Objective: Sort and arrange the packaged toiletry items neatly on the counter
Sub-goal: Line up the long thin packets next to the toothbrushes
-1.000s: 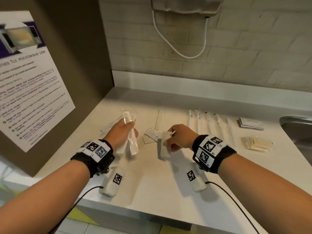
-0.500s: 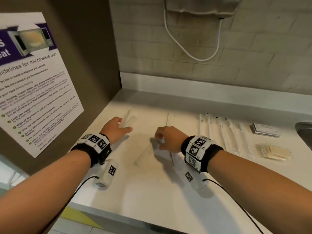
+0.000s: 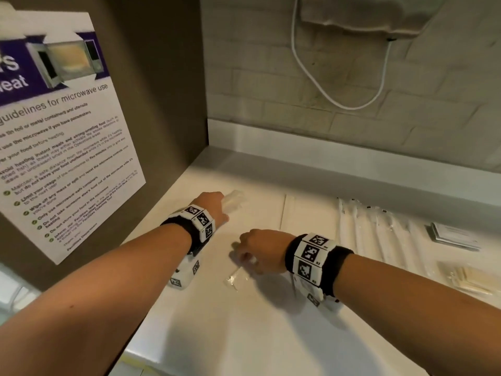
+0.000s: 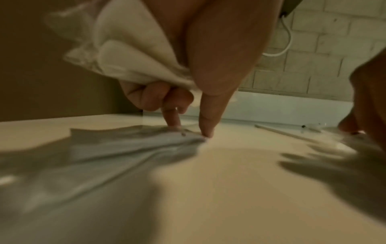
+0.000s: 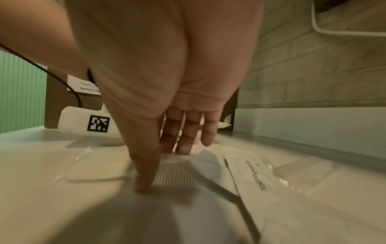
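My left hand [image 3: 217, 208] is at the back left of the white counter [image 3: 257, 335], beside the brown side panel. It grips a bundle of white packets [image 4: 129, 49] against the palm with curled fingers, and a corner of the bundle [image 3: 233, 200] pokes out past the knuckles. Its thumb and forefinger [image 4: 173, 118] point down and touch a flat clear packet [image 4: 125, 148] lying on the counter. My right hand [image 5: 165, 168] is at mid-counter, its straight fingers [image 5: 183, 145] and thumb pressing on a clear comb packet [image 5: 177, 173], whose end [image 3: 238, 278] shows beneath the right hand [image 3: 252, 263].
A row of long toothbrush packets [image 3: 366, 229] lies to the right, then a stack of cards [image 3: 455, 237] and beige sachets [image 3: 466, 278]. A thin long packet [image 3: 283, 210] lies between the hands. A printed white sachet [image 5: 256, 178] overlaps the comb packet. A cable [image 3: 325, 90] hangs on the wall.
Both hands came down from holding packets in the air to the counter. The left went back-left with its bundle; the right set its packet flat and now presses on it.
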